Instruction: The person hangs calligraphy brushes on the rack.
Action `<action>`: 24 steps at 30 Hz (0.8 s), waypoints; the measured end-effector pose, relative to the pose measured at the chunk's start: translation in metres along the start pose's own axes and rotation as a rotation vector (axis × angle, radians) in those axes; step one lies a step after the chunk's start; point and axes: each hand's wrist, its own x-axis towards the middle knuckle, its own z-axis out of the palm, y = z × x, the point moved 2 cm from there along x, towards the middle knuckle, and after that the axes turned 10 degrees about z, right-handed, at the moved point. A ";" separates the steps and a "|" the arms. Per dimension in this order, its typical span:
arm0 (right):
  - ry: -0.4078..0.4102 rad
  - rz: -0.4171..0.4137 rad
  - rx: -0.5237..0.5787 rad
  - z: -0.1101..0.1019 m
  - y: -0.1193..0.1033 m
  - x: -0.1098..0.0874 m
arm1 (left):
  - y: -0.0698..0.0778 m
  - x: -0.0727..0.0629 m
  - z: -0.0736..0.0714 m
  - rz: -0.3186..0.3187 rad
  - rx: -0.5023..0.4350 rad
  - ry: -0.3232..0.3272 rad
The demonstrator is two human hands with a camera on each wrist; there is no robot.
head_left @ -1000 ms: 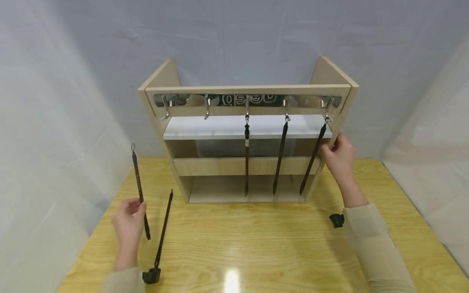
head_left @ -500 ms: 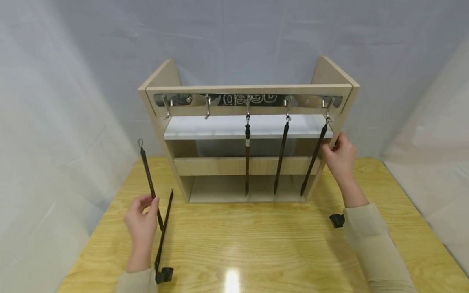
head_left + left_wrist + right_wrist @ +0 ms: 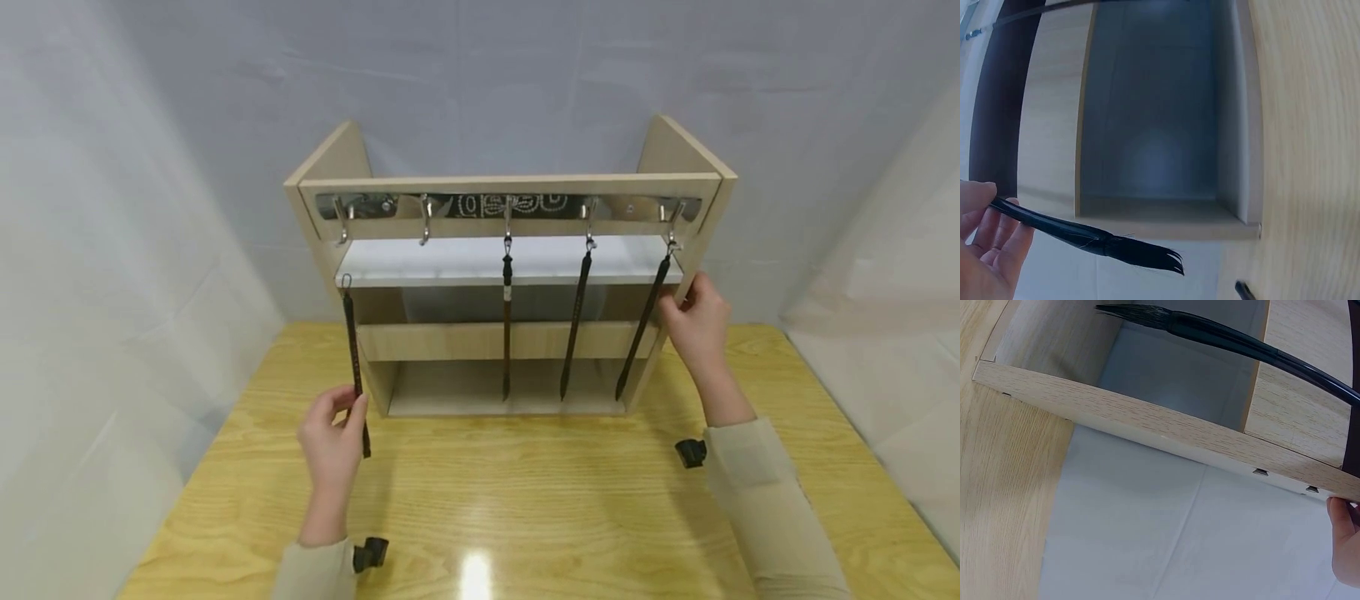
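A dark calligraphy brush (image 3: 352,342) with a loop on its upper end is pinched by my left hand (image 3: 333,437), just in front of the wooden rack's left side. Its black bristles (image 3: 1144,255) point down, the tips a little splayed. My right hand (image 3: 697,325) grips the right side panel (image 3: 1244,112) of no other thing than the wooden rack (image 3: 517,183). Across the rack's front runs a metal hook rail (image 3: 431,207). From its middle and right hooks hang a banded brush (image 3: 507,333), a second brush (image 3: 576,325) and a third brush (image 3: 643,329).
The rail's two left hooks, a far-left hook (image 3: 341,223) and its neighbour hook (image 3: 426,223), carry nothing. A white shelf (image 3: 450,262) lies behind. A dark tip (image 3: 1244,290) shows on the wooden table (image 3: 540,492). Wrist cameras stick out beside both sleeves.
My left hand has moved right with the brush, from the table's left to the rack's left side. It now covers the brush lying on the table. My right hand has stayed put.
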 end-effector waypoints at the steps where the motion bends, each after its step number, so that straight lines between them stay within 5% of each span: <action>1: 0.001 -0.001 0.000 0.000 0.000 0.000 | 0.001 0.000 0.002 0.003 -0.004 0.001; 24: 0.001 0.016 0.024 0.000 -0.003 -0.001 | 0.039 0.010 0.041 0.141 -0.195 0.027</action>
